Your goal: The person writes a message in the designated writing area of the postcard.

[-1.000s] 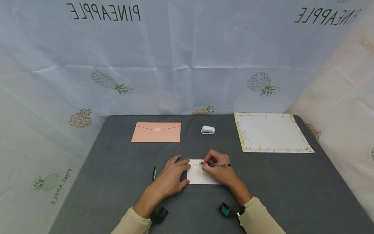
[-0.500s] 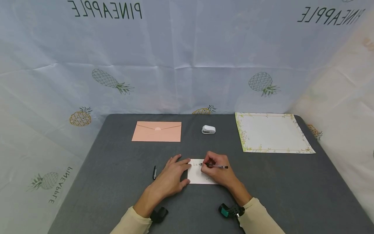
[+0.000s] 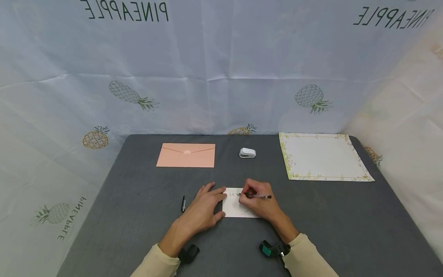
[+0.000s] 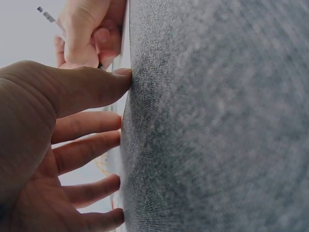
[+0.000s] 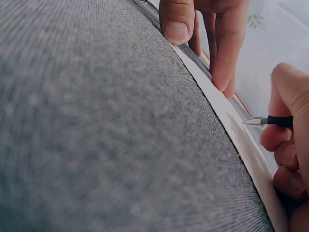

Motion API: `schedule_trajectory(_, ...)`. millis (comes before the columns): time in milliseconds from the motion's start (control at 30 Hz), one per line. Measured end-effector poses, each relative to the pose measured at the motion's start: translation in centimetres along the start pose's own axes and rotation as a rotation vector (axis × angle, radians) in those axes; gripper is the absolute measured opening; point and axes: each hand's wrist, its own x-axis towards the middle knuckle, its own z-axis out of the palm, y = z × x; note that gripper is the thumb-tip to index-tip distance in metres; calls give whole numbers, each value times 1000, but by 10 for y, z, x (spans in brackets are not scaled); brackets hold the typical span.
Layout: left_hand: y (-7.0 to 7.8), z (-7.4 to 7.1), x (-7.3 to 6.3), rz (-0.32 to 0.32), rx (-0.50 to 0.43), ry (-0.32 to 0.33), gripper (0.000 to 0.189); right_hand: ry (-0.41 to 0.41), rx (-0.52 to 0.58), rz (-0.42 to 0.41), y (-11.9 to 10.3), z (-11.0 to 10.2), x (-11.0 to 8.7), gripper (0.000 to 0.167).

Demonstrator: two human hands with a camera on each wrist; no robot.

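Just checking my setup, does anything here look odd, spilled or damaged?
The PINEAPPLE lettering on the backdrop reads backwards, which looks odd. On the table nothing looks spilled or damaged; the loose cap seems normal, with the right hand holding the pen.

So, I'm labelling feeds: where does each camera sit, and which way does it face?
Head: worn on head, facing forward and down at the table; left hand, right hand, sleeves show.
Left wrist: on that wrist, facing past the left thumb toward the right hand.
Right wrist: on that wrist, facing across the card toward the left hand; right fingers show.
Shared: both wrist views show the pen.
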Motion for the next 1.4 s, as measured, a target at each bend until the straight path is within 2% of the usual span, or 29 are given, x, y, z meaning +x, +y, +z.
schedule_trajectory(1400, -1, 0, 2, 0, -1, -6, 53, -38, 39, -14, 3, -1, 0, 35)
